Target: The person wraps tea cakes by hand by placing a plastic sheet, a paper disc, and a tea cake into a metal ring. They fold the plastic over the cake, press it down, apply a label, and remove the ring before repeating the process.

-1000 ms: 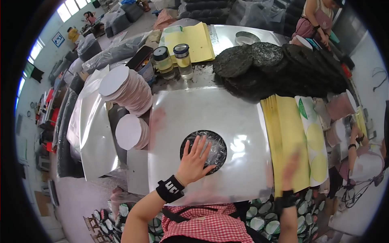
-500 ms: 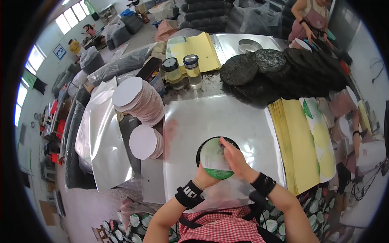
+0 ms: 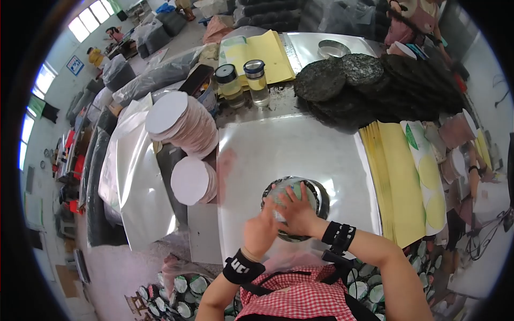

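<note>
Round labelled disc sits in a dark ring on the silver-sheeted table, right hand spread flat on it, left hand (blurred, grip unclear) at its near edge.

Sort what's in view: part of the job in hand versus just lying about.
In hand: left hand and right hand, both on the wrapped disc; steel sheet under it.
Lying about: glass jars, white paper rounds, dark cakes, yellow sheets.
</note>
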A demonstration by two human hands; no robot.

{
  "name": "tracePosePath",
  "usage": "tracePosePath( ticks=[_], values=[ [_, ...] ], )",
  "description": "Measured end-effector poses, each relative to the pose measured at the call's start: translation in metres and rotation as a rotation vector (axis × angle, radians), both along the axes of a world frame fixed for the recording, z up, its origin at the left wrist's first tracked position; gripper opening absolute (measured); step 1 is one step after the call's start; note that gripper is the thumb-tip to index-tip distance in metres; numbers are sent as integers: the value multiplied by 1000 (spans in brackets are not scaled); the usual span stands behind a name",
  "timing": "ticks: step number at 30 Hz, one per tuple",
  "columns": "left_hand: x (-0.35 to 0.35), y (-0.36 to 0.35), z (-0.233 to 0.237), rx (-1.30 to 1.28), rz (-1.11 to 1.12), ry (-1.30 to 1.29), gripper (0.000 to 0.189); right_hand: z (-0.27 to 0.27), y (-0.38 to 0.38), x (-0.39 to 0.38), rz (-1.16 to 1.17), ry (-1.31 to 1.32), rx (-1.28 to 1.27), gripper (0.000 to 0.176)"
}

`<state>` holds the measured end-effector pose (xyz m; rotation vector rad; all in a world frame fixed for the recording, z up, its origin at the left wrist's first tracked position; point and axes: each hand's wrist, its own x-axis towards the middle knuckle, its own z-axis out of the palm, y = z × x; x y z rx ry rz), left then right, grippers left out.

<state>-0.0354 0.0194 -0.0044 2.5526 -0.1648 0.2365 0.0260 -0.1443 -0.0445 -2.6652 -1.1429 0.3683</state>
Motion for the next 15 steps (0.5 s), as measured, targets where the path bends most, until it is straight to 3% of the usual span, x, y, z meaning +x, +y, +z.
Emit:
tracePosePath(
  ticks=[1, 2, 4, 6, 7, 8, 10, 12, 13, 14, 15],
  values=[
    [-5, -8, 5, -2, 17, 2, 51, 11, 2, 0, -19, 9, 31, 76],
    [-8, -17, 9, 13, -25, -15, 54, -9, -1, -3, -23, -178, 190, 74],
    [-19, -25, 17, 28, -42, -48, 56, -2, -4, -1, -37, -93, 183, 75],
    [-32, -25, 26, 0, -42, -79, 57, 8, -16, 3, -284, -88, 526, 77],
    [-40, -26, 32, 9, -30, -79, 57, 19, -18, 6, -414, -341, 420, 66],
    [-54, -28, 34, 2, -10, -61, 57, 16, -13, -4, -398, -321, 413, 66],
    [-70, -22, 37, -36, 53, -77, 55, 9, 14, -22, -244, 521, 107, 50],
    [-87, -11, 32, -39, 126, -69, 54, 9, 27, -61, -35, 521, 688, 35],
    [-93, -2, 22, -69, 192, 38, 54, 33, 29, -61, -104, 509, 483, 34],
    [-96, 7, 10, -104, 260, 140, 54, 30, 26, -57, -102, 496, 494, 34],
    [-99, 15, -2, -359, 363, 363, 42, 21, 15, -54, -10, 266, 571, 38]
  ],
)
